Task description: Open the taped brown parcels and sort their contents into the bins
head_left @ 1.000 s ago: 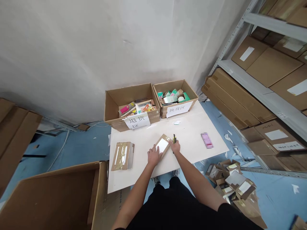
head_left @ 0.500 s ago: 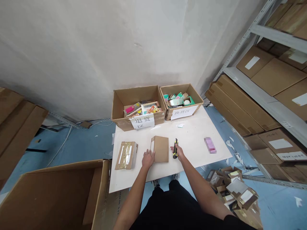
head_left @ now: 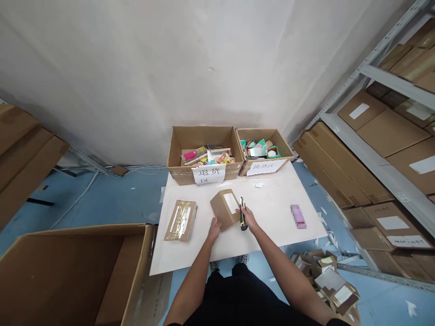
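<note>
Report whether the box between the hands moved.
Yes: the box has turned in place beside the taped parcel; its white label now faces the knife in the right hand.

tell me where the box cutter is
In the head view the box cutter sits in the right hand at mid-table, just right of the small cardboard box that the left hand touches.

Stockroom: carton-laden shelves [head_left: 384, 149], sorting boxes [head_left: 204, 151]

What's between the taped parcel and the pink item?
Head view: a small cardboard box touched by the left hand, and a utility knife in the right hand.
</note>
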Available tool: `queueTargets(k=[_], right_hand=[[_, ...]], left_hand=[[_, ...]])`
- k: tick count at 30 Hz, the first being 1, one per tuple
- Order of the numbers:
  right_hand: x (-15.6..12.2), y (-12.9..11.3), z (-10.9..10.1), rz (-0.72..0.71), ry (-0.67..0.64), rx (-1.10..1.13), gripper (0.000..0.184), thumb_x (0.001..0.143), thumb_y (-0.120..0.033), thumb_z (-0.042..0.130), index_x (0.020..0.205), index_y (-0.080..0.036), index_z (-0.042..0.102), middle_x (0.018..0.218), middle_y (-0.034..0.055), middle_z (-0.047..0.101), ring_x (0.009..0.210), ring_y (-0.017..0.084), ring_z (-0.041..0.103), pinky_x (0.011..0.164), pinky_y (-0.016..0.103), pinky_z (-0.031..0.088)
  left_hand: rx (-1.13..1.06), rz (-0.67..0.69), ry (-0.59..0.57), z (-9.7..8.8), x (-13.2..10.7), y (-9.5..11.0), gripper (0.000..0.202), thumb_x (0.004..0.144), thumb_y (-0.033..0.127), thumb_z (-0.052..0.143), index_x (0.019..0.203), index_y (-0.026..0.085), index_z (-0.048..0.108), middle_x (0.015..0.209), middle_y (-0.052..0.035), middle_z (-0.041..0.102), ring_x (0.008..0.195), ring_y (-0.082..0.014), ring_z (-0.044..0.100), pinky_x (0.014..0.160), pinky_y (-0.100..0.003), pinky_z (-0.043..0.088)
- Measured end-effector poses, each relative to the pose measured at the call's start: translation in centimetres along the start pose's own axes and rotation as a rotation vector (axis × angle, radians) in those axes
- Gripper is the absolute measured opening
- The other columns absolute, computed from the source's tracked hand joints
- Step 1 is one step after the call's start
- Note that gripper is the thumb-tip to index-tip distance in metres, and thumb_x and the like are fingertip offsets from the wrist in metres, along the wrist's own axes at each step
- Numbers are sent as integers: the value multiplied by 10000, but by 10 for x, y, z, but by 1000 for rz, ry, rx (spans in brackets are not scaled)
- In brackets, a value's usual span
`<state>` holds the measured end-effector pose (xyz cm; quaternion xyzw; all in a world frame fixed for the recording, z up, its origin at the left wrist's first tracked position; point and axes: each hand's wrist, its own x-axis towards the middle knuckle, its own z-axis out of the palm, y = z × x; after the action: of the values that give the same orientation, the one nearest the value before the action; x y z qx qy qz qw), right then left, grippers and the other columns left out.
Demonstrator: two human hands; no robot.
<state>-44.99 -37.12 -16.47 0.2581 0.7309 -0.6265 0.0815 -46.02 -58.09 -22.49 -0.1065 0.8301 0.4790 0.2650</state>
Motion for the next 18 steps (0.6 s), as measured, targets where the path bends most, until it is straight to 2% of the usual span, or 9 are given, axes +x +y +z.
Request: queueTargets(k=[3,6,7,9,12,15,18], right_hand=[[-3,-13,0,-9,-27,-161,552,807,-778,551,793,-229,610,833,35,705,856,239,639,771,313,476],[-11,-11,8,8,36,-224,532,832,-761,498,767,-238,572,819,17,683,834,221,623,748,296,460],[-14,-10,10,1,49,-223,526,842,-756,485,773,-241,569,827,18,684,837,221,626,740,291,459],[-19,-9,13,-44,51,-249,505,864,-738,484,784,-248,571,845,23,694,851,225,638,731,285,462],[-18,-20,15,-109,54,-368,451,935,-681,469,817,-258,573,829,27,710,838,232,659,732,286,476],[-3,-47,24,-81,22,-596,366,1010,-578,457,930,-255,610,863,56,742,869,245,691,742,288,482],[21,-80,47,-66,-49,-851,296,1033,-479,500,1110,-228,636,1043,123,766,1001,273,710,801,303,482]], left_hand=[[38,24,131,-21,0,2,734,936,308,499,1632,166,315,1741,-124,236,1602,-275,235,1294,-405,275],[151,228,257,-38,1,23,717,989,398,436,1654,187,269,1761,-92,172,1611,-274,205,1297,-416,263],[205,291,240,-41,2,33,749,987,446,455,1664,204,244,1765,-79,162,1615,-283,187,1295,-426,265],[342,335,122,-45,7,52,871,935,525,553,1675,231,202,1771,-67,131,1619,-328,149,1273,-461,301],[547,247,-57,-45,14,71,1022,835,527,688,1680,267,176,1776,-67,64,1603,-415,143,1197,-531,385],[622,168,-105,-41,19,75,1063,810,514,710,1684,304,142,1777,-43,-9,1585,-444,176,1141,-560,427],[588,120,-116,-38,20,73,1066,809,516,692,1687,318,121,1774,-13,-43,1585,-435,181,1121,-554,443]])
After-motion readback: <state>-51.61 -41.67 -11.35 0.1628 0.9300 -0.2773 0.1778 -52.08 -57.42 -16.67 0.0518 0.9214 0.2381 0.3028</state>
